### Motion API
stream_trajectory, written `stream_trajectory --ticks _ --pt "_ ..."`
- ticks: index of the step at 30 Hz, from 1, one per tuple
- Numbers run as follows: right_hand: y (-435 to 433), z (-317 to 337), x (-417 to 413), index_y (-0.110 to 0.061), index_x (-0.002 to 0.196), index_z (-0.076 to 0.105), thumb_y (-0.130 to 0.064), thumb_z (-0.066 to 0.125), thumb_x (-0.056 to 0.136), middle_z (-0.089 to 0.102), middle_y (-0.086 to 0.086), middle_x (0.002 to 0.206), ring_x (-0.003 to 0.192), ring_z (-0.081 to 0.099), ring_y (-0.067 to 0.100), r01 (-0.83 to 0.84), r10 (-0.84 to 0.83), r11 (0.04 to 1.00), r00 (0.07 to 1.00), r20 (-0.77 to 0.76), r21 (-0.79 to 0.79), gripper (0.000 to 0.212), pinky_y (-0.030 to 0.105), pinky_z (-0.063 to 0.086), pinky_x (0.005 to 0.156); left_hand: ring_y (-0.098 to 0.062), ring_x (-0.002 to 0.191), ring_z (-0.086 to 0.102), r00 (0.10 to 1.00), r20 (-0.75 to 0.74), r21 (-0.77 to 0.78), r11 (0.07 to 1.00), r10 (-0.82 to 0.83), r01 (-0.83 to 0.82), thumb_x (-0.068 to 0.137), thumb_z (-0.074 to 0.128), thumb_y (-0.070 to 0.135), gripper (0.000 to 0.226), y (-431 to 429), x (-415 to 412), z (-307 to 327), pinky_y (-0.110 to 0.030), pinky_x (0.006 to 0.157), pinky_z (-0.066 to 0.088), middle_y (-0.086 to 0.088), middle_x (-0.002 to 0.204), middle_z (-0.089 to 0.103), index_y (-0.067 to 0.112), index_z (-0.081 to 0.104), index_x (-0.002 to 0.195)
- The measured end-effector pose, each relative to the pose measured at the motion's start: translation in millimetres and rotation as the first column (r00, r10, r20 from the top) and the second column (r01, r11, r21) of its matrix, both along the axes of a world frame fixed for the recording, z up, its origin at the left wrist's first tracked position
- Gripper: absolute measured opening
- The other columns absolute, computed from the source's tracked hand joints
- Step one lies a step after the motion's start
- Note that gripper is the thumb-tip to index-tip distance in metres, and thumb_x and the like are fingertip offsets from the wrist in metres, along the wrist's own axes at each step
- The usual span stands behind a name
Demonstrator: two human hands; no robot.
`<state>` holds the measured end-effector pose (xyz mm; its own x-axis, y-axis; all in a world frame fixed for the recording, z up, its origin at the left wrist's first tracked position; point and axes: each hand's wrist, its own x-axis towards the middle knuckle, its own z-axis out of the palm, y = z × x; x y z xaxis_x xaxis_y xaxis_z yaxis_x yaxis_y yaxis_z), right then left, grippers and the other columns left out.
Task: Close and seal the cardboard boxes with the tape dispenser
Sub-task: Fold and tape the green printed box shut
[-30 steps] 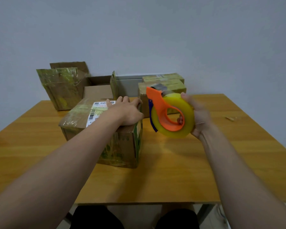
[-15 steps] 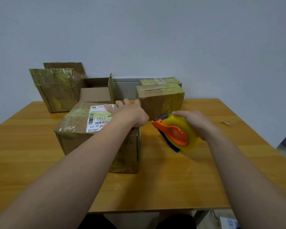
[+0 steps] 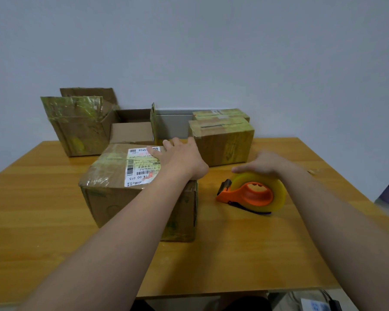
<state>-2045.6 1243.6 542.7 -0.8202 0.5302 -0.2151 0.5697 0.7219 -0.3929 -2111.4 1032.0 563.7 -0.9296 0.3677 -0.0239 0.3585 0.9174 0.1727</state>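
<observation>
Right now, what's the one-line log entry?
left hand: flat on labelled box | right hand: rests on tape dispenser | tape dispenser: on table

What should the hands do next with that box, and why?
Probably the left hand should slide the labelled box aside: its top looks shut and taped, the tape dispenser lies on the table under the right hand, and an open box waits behind.

1. The table is seen as smooth wood with a faint sheen.
2. The box is made of matt brown cardboard, wrapped in places with glossy, wrinkled tape.
3. A white paper label is stuck on it.
4. The dispenser is formed of glossy orange plastic.
</observation>
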Motion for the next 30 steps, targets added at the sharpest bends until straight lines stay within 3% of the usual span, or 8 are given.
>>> stream_trajectory --ticks 3,6,8,11,16,20,27,30 --pt "-9.3 5.2 -4.9 -0.018 0.075 0.057 -0.079 0.074 0.067 0.058 -0.001 0.073 0.071 0.056 0.021 -0.019 0.022 0.972 1.0 -0.007 0.235 0.064 0.033 0.04 0.06 -0.04 0.152 0.021 0.998 0.024 0.085 0.995 -0.052 0.05 0.076 0.08 0.055 0.094 -7.3 0.3 4.4 -0.077 0.117 0.005 -0.015 0.159 0.033 0.03 0.032 0.153" --pt "-29.7 4.5 -7.8 -0.022 0.091 0.07 -0.059 0.071 0.081 0.071 -0.002 0.093 0.085 0.062 0.021 -0.028 0.098 0.933 0.979 -0.179 0.358 0.038 0.033 0.049 0.067 -0.036 0.144 0.035 0.994 0.062 0.334 0.94 -0.091 0.066 0.083 0.072 0.061 0.08 -25.4 -2.8 12.7 -0.066 0.116 0.029 -0.01 0.154 0.04 0.033 0.038 0.149" --pt "-51.7 5.4 -9.5 -0.026 0.099 0.073 -0.051 0.065 0.088 0.072 -0.006 0.105 0.096 0.063 0.016 -0.054 0.15 0.97 0.898 -0.413 0.235 0.029 0.033 0.052 0.076 -0.029 0.127 0.051 0.991 0.064 0.49 0.869 -0.116 0.07 0.091 0.069 0.051 0.061 -44.1 -5.1 16.5 -0.048 0.101 0.051 -0.004 0.145 0.048 0.032 0.045 0.144" --pt "-96.3 15.5 -15.5 -0.025 0.117 0.072 -0.047 0.062 0.095 0.068 -0.01 0.117 0.108 0.059 0.01 -0.172 0.1 0.983 0.782 -0.615 -0.059 0.033 0.031 0.049 0.089 -0.01 0.101 0.059 0.994 -0.019 0.581 0.808 -0.11 0.101 0.098 0.067 0.034 0.037 -76.4 -12.1 16.5 -0.027 0.078 0.049 0.004 0.129 0.058 0.027 0.057 0.133" --pt "-158.2 19.0 -27.1 -0.021 0.154 0.041 -0.045 0.062 0.097 0.044 -0.001 0.156 0.139 0.046 0.021 -0.282 0.006 0.863 0.835 -0.55 -0.418 0.065 0.038 0.044 0.107 -0.023 0.114 0.061 0.983 -0.129 0.417 0.906 0.128 -0.064 0.095 0.066 0.045 0.042 -134.8 -40.7 11.9 -0.044 0.095 0.053 -0.004 0.137 0.06 0.031 0.058 0.133" --pt "-170.0 6.2 -33.4 -0.022 0.161 0.022 -0.037 0.069 0.095 0.017 -0.001 0.17 0.148 0.036 0.023 -0.241 -0.029 0.843 0.872 -0.489 -0.48 0.083 0.047 0.041 0.115 -0.031 0.127 0.055 0.985 0.072 0.298 0.939 0.157 -0.171 0.096 0.052 0.066 0.072 -158.0 -53.4 7.0 -0.044 0.097 0.049 -0.009 0.148 0.052 0.021 0.041 0.152" --pt "-160.6 4.6 -33.9 -0.026 0.158 0.032 -0.024 0.073 0.095 0.049 0.003 0.148 0.102 0.066 0.017 -0.223 -0.212 0.664 0.859 -0.466 -0.714 0.076 0.023 0.06 0.065 -0.017 0.106 0.057 0.91 0.414 0.563 0.789 -0.011 -0.247 0.103 0.057 0.044 0.056 -177.2 -55.0 20.6 -0.036 0.087 0.047 -0.002 0.146 0.052 0.035 0.04 0.156" --pt "-153.1 6.0 -38.1 -0.027 0.155 0.039 -0.021 0.072 0.095 0.05 0.0 0.135 0.094 0.063 0.01 -0.253 -0.179 0.673 0.856 -0.486 -0.695 0.069 0.016 0.054 0.052 -0.023 0.109 0.066 0.868 0.494 0.75 0.531 -0.053 -0.394 0.098 0.067 0.037 0.057 -185.9 -53.9 -0.2 -0.038 0.082 0.056 -0.004 0.149 0.051 0.042 0.046 0.151"
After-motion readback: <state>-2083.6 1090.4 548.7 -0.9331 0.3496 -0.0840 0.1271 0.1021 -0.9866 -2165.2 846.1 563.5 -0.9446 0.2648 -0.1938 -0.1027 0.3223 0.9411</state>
